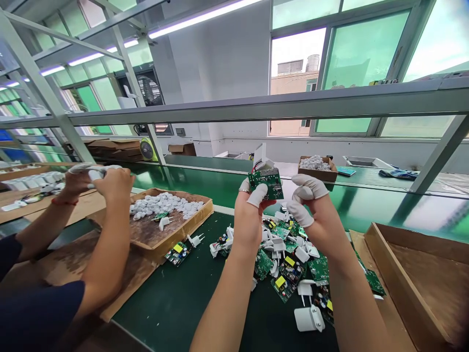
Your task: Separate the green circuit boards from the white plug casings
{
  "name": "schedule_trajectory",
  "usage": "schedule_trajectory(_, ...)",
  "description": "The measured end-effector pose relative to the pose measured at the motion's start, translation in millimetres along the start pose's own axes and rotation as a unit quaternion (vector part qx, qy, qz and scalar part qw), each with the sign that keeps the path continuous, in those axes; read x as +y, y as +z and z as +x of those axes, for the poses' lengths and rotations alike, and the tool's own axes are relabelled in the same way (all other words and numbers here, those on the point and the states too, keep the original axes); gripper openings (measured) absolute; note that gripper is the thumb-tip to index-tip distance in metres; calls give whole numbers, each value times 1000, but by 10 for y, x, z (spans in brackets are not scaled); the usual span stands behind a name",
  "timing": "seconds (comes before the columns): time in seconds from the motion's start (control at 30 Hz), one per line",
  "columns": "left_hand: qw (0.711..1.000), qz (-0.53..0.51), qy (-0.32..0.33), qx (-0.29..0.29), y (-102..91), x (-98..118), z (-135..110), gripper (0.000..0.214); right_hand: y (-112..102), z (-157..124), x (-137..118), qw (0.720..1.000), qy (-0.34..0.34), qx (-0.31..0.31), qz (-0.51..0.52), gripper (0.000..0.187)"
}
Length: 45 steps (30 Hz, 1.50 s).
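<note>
Green circuit board (266, 182) held up above the pile of boards and plugs (289, 264), component face toward camera, long axis roughly level; lower left corner hidden by thumb. White plug shell (260, 155) sticks up behind it on wires. Left hand (250, 215) pinches the board's left edge, finger cots on. Right hand (313, 212) just beside the board, fingers curled loosely, contact unclear. Co-worker's hands (104, 181) at left over a cardboard tray (172, 234).

No readable txt, labels or nos. anywhere; board markings too small.
</note>
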<state>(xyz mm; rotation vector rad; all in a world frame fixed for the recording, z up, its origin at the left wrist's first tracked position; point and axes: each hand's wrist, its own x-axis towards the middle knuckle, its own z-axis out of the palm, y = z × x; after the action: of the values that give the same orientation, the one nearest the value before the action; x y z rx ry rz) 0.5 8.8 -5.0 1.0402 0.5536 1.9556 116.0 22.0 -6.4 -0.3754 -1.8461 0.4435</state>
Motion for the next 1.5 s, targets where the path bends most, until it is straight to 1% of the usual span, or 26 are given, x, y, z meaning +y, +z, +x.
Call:
schedule_trajectory(0.03, 1000, 0, 1, -3, 1, 0, 0, 44, -5, 4, 5, 999, 6, -18, 31, 31)
schedule_trajectory(0.1, 1000, 4, 3, -7, -1, 0, -1, 42, -14, 11, 11, 998, 16, -8, 68, 30)
schedule_trajectory(0.2, 1000, 9, 6, -10, -8, 1, -5, 42, -20, 17, 17, 996, 38, 20, 77, 24)
schedule_trajectory(0.3, 1000, 9, 6, -13, -12, 2, -9, 42, -9, 16, 21, 996, 33, 10, 82, 30)
schedule_trajectory(0.33, 1000, 9, 7, -13, -11, 2, -10, 42, -2, 12, 20, 997, 29, 15, 71, 29)
schedule_trajectory(0.5, 1000, 9, 5, -9, 1, 8, -9, 42, 26, -18, -5, 998, 5, 46, -42, 16)
schedule_trajectory(0.6, 1000, 6, 3, -5, 2, 10, -4, 44, 12, -24, 5, 996, 7, 76, -49, 16)
schedule_trajectory(0.67, 1000, 5, 3, -6, -2, 11, -1, 44, -4, -20, 22, 997, 16, 63, -31, 18)
schedule_trajectory(0.77, 1000, 5, 10, -10, -12, 15, 4, 42, -25, -10, 35, 1000, 21, -18, 11, 34)
schedule_trajectory(0.83, 1000, 4, 17, -9, -19, 20, 8, 40, -34, -5, 26, 998, 28, -47, 15, 38)
schedule_trajectory(0.97, 1000, -6, 12, 12, -30, 29, 17, 41, -43, 2, -19, 997, 53, -42, 36, 32)
schedule_trajectory(1.03, 1000, -8, 9, 13, -34, 28, 20, 41, -39, 3, -44, 997, 43, -45, 43, 27)
schedule_trajectory(1.13, 1000, -6, 8, 3, -34, 19, 21, 42, -24, 2, -66, 999, 15, -36, 5, 17)
schedule_trajectory(1.27, 1000, -4, 4, 4, -24, 9, 11, 45, -6, 1, -62, 998, -21, -1, -63, 7)
schedule_trajectory(1.5, 1000, 2, 7, 3, -23, 15, 9, 43, 4, 16, -3, 997, -18, -4, -75, 11)
